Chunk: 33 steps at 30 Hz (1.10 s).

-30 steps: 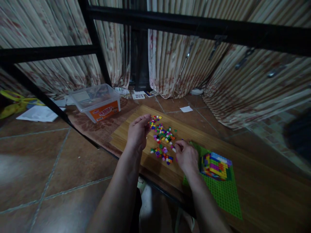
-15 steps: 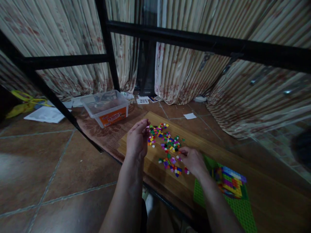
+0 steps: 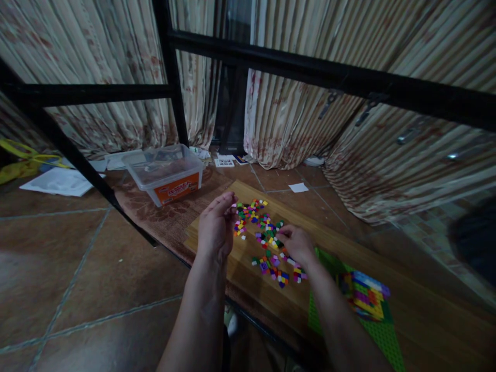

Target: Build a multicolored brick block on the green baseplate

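Observation:
Small multicoloured building bricks (image 3: pixel 267 222) lie loose in a spread-out heap on a wooden board (image 3: pixel 220 268). At the heap's left edge my left hand (image 3: pixel 217 225) hovers with its fingers curled together; what they hold, if anything, is hidden. My right hand (image 3: pixel 296 243) reaches in from the right, thumb and fingertips pinched by the heap's right side. Whether a brick sits in that pinch is too small to make out. Under my right forearm lies a green studded baseplate (image 3: pixel 382 338), partly covered by the arm. It bears a colourful brick build (image 3: pixel 368 297).
A clear plastic tub (image 3: pixel 166 170) with an orange label stands beyond my left hand on a brown patterned cloth. Black metal frame bars (image 3: pixel 310 67) cross in front of striped curtains. A white tray (image 3: pixel 58 181) and a paper scrap (image 3: pixel 298 187) lie on the tiled floor.
My right hand has moved slightly left and up, further over the heap, uncovering more bricks near the board's middle. My left hand stays almost in place. The view has shifted a little.

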Motion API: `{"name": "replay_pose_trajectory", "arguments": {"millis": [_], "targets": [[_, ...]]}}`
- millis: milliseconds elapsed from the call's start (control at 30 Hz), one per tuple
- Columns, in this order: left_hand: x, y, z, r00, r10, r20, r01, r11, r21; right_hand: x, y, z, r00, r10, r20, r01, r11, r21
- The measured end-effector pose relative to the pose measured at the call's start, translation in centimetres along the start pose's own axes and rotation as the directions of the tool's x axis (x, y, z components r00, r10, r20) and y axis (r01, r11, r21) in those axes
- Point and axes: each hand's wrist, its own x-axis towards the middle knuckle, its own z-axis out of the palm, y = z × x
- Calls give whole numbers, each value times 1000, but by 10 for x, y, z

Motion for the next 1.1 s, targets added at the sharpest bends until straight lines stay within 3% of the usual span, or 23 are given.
{"name": "replay_pose_trajectory", "arguments": {"millis": [167, 267, 333, 400, 533, 633, 733, 867, 1000, 1100], "targets": [[0, -2, -1, 999, -4, 51, 0, 995, 97, -12, 4, 1, 1000, -21, -23, 26, 971, 239], [-1, -8, -1, 985, -32, 168, -31, 931, 365, -30, -6, -9, 996, 8, -92, 33, 901, 432], [-4, -16, 1, 952, -87, 294, -90, 837, 540, -45, -17, -19, 989, 66, -129, 55, 652, 756], [-10, -29, 4, 890, -185, 416, -136, 765, 629, -60, -30, -29, 983, 97, -157, 94, 468, 879], [-30, -57, 15, 739, -394, 546, -83, 751, 655, -83, -52, -41, 948, 240, -207, 150, 236, 960], [-43, -74, 23, 674, -378, 635, -68, 824, 563, -91, -57, -42, 940, 268, -211, 178, 143, 974], [-49, -85, 28, 689, -300, 660, -127, 847, 517, -94, -52, -44, 941, 222, -256, 213, 198, 957], [-48, -93, 29, 704, -230, 672, -249, 806, 537, -96, -33, -53, 921, 175, -349, 250, 421, 872], [-53, -96, 33, 675, -244, 696, -335, 739, 584, -100, -18, -67, 904, 108, -414, 263, 622, 738], [-62, -97, 38, 657, -259, 708, -379, 698, 607, -103, -10, -76, 901, 46, -431, 280, 698, 659]]}}
